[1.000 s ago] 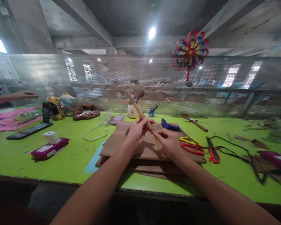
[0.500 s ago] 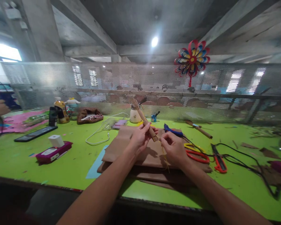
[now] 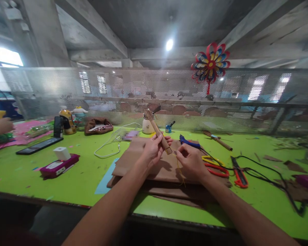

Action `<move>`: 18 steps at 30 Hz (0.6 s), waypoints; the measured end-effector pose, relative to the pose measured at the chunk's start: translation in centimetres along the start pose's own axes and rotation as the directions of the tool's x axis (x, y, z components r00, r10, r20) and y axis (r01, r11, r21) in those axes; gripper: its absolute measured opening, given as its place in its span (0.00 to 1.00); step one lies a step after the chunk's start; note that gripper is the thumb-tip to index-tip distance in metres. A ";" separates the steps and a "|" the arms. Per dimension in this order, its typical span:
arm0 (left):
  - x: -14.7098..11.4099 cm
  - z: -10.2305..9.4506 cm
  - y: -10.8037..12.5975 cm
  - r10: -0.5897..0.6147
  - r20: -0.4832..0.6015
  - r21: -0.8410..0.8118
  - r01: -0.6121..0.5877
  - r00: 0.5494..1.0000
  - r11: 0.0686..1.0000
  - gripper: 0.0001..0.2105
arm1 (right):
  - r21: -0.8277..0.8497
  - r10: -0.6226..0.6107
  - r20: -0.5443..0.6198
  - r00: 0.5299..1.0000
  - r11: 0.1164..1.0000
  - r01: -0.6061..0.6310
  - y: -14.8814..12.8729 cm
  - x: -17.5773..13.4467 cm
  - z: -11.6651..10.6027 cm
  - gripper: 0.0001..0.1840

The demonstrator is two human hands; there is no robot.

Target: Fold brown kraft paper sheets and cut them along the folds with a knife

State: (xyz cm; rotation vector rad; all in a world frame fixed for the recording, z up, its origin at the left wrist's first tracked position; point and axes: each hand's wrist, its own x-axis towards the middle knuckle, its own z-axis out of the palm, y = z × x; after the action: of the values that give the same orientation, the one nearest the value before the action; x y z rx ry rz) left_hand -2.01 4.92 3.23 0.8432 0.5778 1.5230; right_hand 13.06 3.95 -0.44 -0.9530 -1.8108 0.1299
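My left hand (image 3: 152, 151) is closed around a brown paper tube (image 3: 155, 128), which tilts up and away to the left. The tube's open square-looking end faces me, and its far end looks frayed or cut. Close to that near end, my right hand (image 3: 191, 159) pinches a thin yellow thread (image 3: 179, 169) between thumb and fingers. The thread hangs loosely below the hand. Both hands are above a stack of folded brown paper (image 3: 133, 160). A blue glue gun (image 3: 190, 142) lies just behind my right hand.
Right of the stack lie scissors with yellow and red handles (image 3: 217, 171), a utility knife (image 3: 240, 173) and a black cable (image 3: 274, 171). To the left are a purple box (image 3: 60, 166), a phone (image 3: 39, 146) and bottles. Another person's hand (image 3: 1, 128) is at far left.
The tube's near end has turned slightly, showing its opening more, and a small gap shows between it and my right fingers. The other person's hand has moved right and down.
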 end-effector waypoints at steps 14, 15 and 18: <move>0.0 -0.5 -0.1 -0.050 0.058 0.072 0.045 0.997 0.996 0.05 | 0.365 0.163 0.575 0.802 0.826 -0.430 -0.6 -0.4 0.5 0.09; 0.0 -0.6 -0.2 -0.054 0.056 0.080 0.049 0.997 0.996 0.05 | 0.362 0.151 0.577 0.803 0.834 -0.417 -0.7 -0.4 0.5 0.09; 0.3 -1.1 -0.4 -0.079 0.053 0.093 0.074 0.995 0.993 0.05 | 0.324 0.072 0.483 0.873 0.911 -0.254 -0.9 -0.3 0.3 0.08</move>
State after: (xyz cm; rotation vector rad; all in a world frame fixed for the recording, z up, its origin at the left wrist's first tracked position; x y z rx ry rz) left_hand -2.60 5.38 2.26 0.9210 0.6345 1.4077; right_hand 12.36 3.25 -0.34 -0.8380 -2.0239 0.8545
